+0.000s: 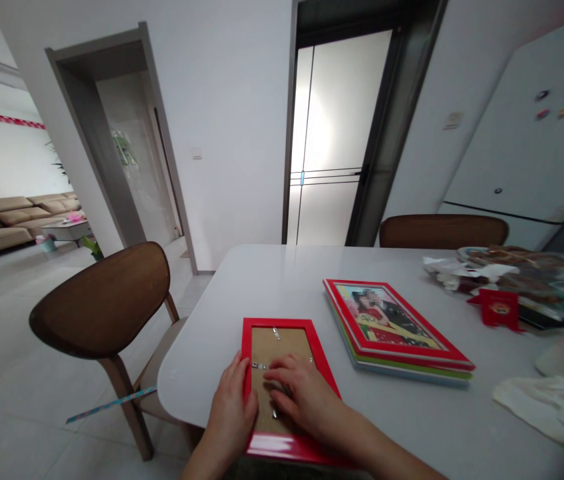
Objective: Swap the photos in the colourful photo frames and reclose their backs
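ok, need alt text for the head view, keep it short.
Two bare hands, the left hand and right hand, rest on a red picture frame lying face down, its brown backing showing, on a white table. The right fingers lie near its metal clips. Beside it sits a stack of frames, a photo on top.

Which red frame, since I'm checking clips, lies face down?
The red frame under the left hand and right hand, brown backing and clips showing; the other red frame, stacked, shows a photo.
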Tool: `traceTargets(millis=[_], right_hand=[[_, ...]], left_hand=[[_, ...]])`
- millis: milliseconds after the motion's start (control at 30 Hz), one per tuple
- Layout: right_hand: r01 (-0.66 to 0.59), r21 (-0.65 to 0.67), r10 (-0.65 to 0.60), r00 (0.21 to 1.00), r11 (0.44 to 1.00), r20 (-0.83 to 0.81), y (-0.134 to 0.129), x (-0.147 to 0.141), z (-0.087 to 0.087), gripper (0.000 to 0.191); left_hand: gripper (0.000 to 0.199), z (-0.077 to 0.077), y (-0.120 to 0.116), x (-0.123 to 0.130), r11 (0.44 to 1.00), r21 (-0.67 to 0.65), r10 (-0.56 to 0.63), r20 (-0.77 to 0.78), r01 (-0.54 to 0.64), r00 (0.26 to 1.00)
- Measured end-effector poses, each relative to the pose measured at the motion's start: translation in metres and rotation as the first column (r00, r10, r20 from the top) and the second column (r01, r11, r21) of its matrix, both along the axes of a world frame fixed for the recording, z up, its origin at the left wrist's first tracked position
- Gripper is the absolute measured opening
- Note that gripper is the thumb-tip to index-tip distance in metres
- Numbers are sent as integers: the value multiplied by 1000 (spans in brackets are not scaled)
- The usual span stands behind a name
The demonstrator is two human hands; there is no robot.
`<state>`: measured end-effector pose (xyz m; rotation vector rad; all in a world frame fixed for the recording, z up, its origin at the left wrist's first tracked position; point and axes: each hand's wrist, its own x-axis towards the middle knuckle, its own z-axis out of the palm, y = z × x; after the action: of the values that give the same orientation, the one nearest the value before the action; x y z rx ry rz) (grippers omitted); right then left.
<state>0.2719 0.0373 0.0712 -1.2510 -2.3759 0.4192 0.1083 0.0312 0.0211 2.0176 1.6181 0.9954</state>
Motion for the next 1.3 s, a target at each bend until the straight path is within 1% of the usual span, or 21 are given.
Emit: traceTargets(millis=[133, 200, 267, 400, 500, 567, 667, 767, 833, 933, 1033, 1100, 1167, 1233, 1300], right_hand=[[137, 62, -142, 987, 989, 81, 22, -25, -3, 16], [178, 78, -185, 978, 981, 92, 29, -34, -7, 19], [210, 86, -218, 971, 974, 94, 34, -37, -9, 20], [287, 111, -297, 951, 952, 90, 40, -27, -13, 21], [351, 124, -363, 928, 928, 89, 48, -16, -17, 27], [350, 120, -362, 927, 929, 96, 53, -12, -19, 27], [309, 115, -320, 943, 944, 91, 57, -13, -19, 25], [285, 115, -294, 953, 952, 75, 50, -12, -14, 26], [273, 109, -280, 958, 956, 57, 39, -6, -10, 29], [241, 35, -242, 969, 970, 46, 14, 8, -7, 31], [239, -32, -237, 970, 971, 44, -5, 19, -9, 34], [267, -47, -267, 964, 963, 18, -9, 23, -12, 35], [286, -62, -288, 957, 956, -21, -7, 25, -13, 37], [289, -70, -293, 955, 955, -54, -4, 26, -9, 40], [289, -63, -294, 953, 955, -76, -2, 26, 0, 40]], left_hand=[[48, -1, 0, -1, 1000, 3, -4, -1, 4, 1000], [49, -1, 1, -1, 1000, 4, -15, 5, 15, 1000], [50, 0, 1, -2, 1000, 5, -22, 16, 22, 1000], [51, 2, 1, -1, 1000, -17, -15, -1, 15, 1000], [50, 5, 1, 0, 999, -30, -17, -18, 17, 1000], [50, 5, 0, 1, 999, -29, -16, -8, 16, 1000], [50, 5, 0, 1, 1000, -24, -12, 17, 12, 1000], [50, 4, 0, 0, 1000, -16, -10, 32, 10, 999], [50, 4, -1, 0, 1000, -13, -6, 48, 6, 999], [50, 5, -1, 1, 1000, -24, 3, 69, -1, 998], [50, 7, -1, 6, 999, -45, 15, 78, -12, 997], [49, 8, -1, 8, 998, -56, 23, 91, -18, 996], [49, 9, 0, 9, 997, -69, 31, 108, -24, 994], [50, 11, 0, 9, 996, -90, 41, 149, -28, 988], [48, 15, 0, 10, 993, -115, 52, 212, -27, 976]])
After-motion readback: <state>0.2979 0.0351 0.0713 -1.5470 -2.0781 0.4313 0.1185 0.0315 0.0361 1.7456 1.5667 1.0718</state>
